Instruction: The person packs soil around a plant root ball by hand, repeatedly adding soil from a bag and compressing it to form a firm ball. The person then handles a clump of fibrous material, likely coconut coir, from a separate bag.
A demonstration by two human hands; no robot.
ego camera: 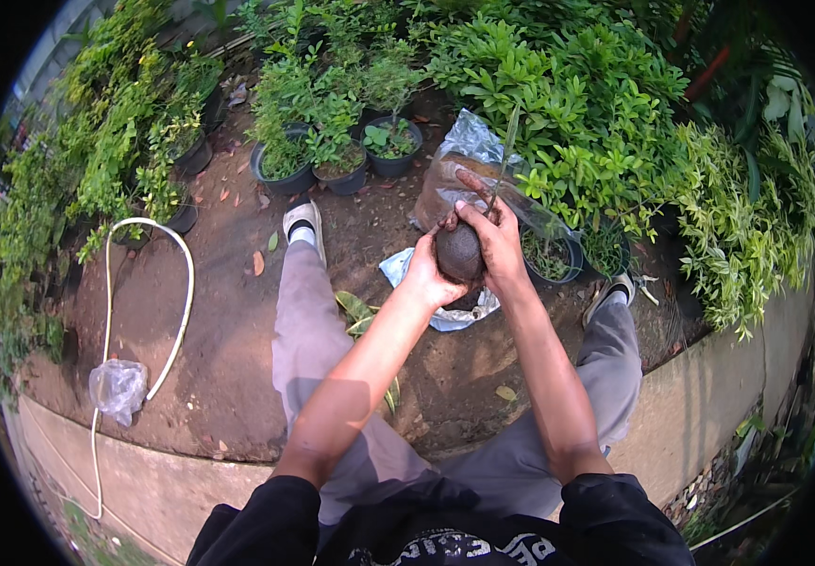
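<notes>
Between my palms I hold a dark, rounded ball of soil [459, 255], with a single upright leaf cutting [510, 138] rising from its far side. My left hand [427, 265] cups the ball from the left and below. On its right side rests my right hand [498, 233], the thumb across the top; mud coats the fingers of both. Underneath, partly hidden by my hands, an opened white and blue bag [450, 322] with dark soil lies on the ground. Just beyond stands a clear plastic bag [443, 180] of brown material.
Black potted plants [287, 166] stand ahead, and leafy shrubs [556, 106] spread to the right. A cream hose [188, 283] loops on the left beside a crumpled plastic bag [118, 390]. Cut variegated leaves [356, 311] lie between my legs. A concrete kerb [166, 433] runs beneath me.
</notes>
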